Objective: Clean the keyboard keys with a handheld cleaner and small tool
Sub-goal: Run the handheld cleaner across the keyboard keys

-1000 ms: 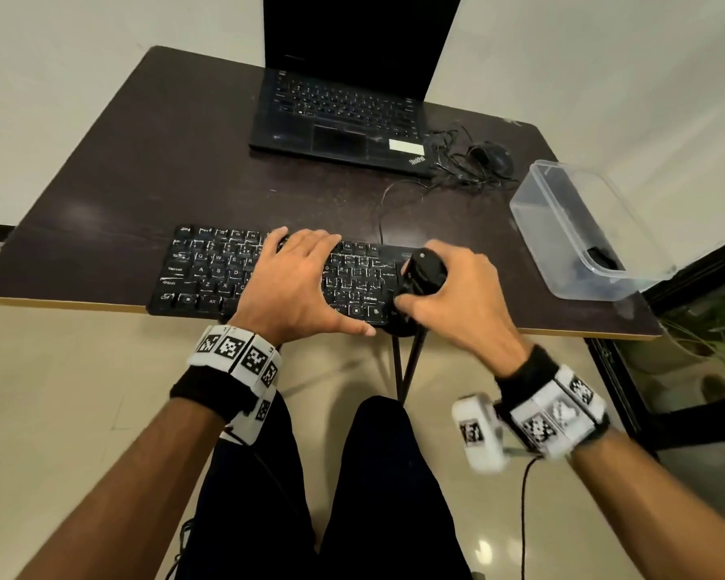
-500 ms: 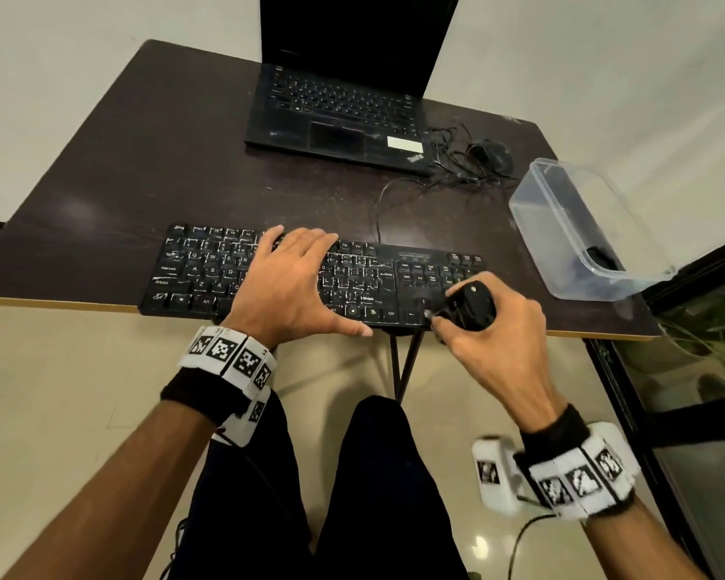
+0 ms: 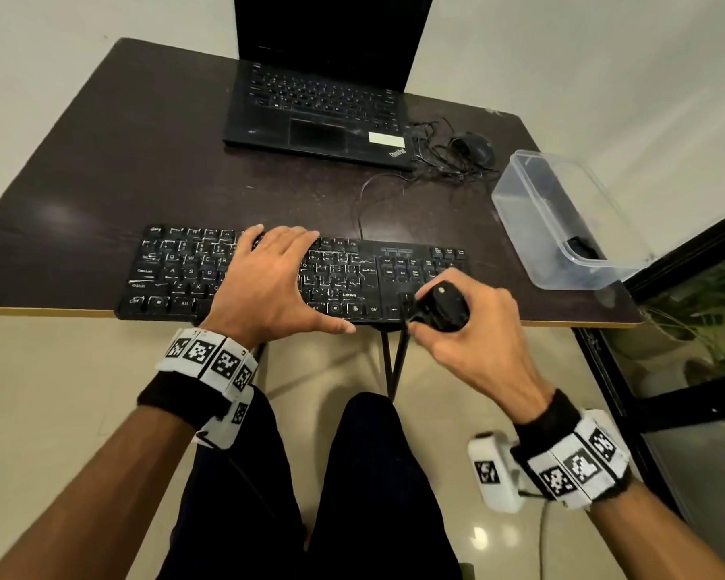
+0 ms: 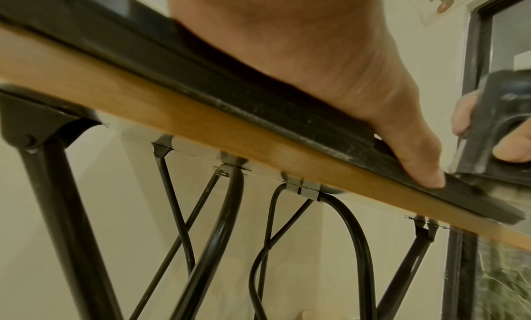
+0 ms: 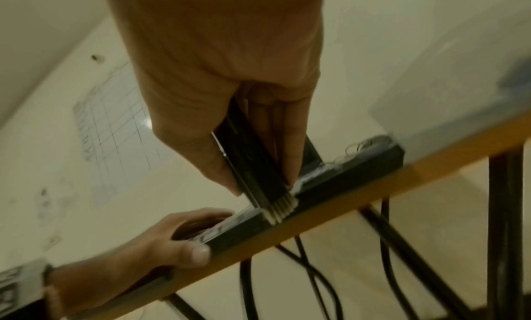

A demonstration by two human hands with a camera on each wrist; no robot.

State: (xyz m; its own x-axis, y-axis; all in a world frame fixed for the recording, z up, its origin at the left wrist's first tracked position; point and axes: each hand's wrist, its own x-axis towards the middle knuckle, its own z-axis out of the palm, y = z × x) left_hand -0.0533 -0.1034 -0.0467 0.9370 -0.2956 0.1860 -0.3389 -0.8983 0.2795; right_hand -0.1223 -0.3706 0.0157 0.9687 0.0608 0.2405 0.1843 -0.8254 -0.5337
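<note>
My right hand [image 3: 474, 328] grips the black handheld cleaner [image 3: 438, 307], bristles on the front edge of the black corded keyboard [image 3: 352, 282], near the arrow keys. My left hand [image 3: 268, 282] lies flat, fingers extended, bracing the keys. The keyboard sits at the near edge of the dark wooden surface [image 3: 143, 161]; I judge a hard stroke could drag it off. Further right, the clear plastic container [image 3: 561, 219] holds one small dark item, unidentifiable.

Keyboard [image 3: 268, 282] at table [image 3: 101, 169] front edge, laptop [image 3: 315, 115] behind.
</note>
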